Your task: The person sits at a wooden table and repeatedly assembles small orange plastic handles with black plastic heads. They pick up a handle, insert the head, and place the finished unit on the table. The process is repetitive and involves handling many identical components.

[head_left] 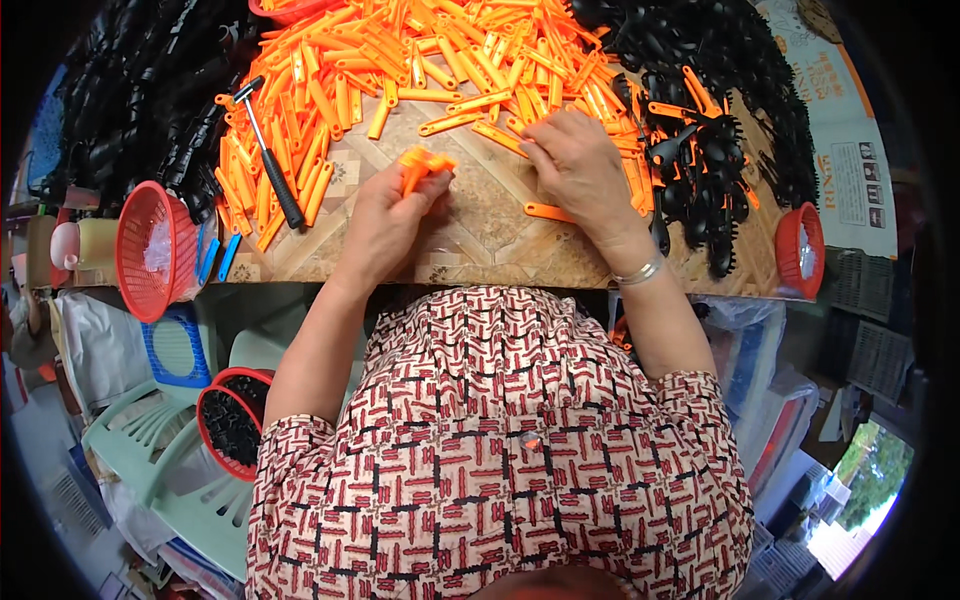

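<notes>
Left hand (pixel 385 225): raised just off the desk (pixel 470 240), wrist bent, fingers closed around a small bundle of orange strips (pixel 422 165) pinched at the fingertips. Right hand (pixel 580 165): palm down, fingers curled and spread narrowly over the near edge of the orange pile (pixel 400 60); whether it grips a strip cannot be told. A silver bracelet (pixel 640 270) sits at its wrist. One loose strip (pixel 548 212) lies just below it. A hammer (pixel 268 150) lies left of the left hand. Black parts (pixel 720 130) lie right of the right hand.
</notes>
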### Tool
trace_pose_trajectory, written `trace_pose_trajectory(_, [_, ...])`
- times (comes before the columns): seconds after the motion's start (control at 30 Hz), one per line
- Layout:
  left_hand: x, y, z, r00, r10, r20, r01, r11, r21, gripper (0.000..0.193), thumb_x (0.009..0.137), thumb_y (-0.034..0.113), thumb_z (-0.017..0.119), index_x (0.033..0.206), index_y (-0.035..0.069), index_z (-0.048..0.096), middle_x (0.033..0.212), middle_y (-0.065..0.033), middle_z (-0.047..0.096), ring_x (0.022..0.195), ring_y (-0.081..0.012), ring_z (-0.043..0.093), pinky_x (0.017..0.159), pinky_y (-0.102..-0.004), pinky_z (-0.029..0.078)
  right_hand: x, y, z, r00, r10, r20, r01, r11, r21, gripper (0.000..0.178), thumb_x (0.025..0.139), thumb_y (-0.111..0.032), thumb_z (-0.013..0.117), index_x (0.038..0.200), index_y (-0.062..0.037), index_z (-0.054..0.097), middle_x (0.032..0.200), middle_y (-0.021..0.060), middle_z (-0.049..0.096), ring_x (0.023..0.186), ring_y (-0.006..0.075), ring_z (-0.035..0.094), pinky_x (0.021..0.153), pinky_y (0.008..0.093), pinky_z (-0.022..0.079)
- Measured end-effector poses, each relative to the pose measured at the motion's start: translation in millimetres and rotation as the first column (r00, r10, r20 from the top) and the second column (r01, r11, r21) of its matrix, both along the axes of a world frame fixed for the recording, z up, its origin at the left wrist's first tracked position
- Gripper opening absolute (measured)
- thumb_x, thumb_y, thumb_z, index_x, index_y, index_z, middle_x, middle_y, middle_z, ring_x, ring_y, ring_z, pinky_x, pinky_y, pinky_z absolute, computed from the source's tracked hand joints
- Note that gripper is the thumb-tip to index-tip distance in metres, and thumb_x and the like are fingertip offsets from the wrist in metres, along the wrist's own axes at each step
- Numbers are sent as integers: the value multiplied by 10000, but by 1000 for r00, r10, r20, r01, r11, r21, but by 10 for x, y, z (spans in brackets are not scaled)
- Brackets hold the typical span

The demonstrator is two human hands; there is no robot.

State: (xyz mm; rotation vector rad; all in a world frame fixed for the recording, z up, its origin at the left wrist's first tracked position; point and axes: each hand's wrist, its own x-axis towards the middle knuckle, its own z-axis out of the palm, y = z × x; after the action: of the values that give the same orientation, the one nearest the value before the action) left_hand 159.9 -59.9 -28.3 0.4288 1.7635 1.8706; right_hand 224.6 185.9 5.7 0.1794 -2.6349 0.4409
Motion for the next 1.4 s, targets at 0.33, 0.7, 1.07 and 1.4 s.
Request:
trace_pose_trajectory(0.33, [-228,-50,-80,929,-106,355,-53,910,412,257,1027,249,656,1196,58,624,902,-89,696,711,-150,636,613,-257,490,-608,977,185,908,-333,-253,293,938,-183,129,885,-194,709,911,-79,761,910,147,691,891,366,675,766,460,548])
trace_pose_trajectory(0.7, [-210,131,-61,974,-61,219,8,972,237,206,1032,240,651,1151,72,651,897,-40,687,751,-112,638,676,-244,513,-2102,3295,7,715,-582,387,665,737,-119,892,898,-819,423,1469,-149,566,1455,235,570,1391,411,503,1158,513,375])
trace_pose_trajectory(1.07, [-183,131,6,966,-64,252,-7,962,273,240,1021,224,654,1183,51,616,944,-97,676,820,-185,645,725,-312,521,-2033,2651,314,792,-406,455,525,834,-168,672,796,-516,728,1405,-244,642,1490,82,582,1441,359,452,1193,627,271])
trace_pose_trajectory(1.4, [-215,58,-50,978,-54,200,2,968,253,266,1022,240,662,1203,51,618,947,-93,676,835,-178,648,745,-304,522,-1941,1141,449,930,-354,104,368,904,-217,318,788,-231,767,1102,-189,803,1069,115,768,1045,269,700,996,452,465])
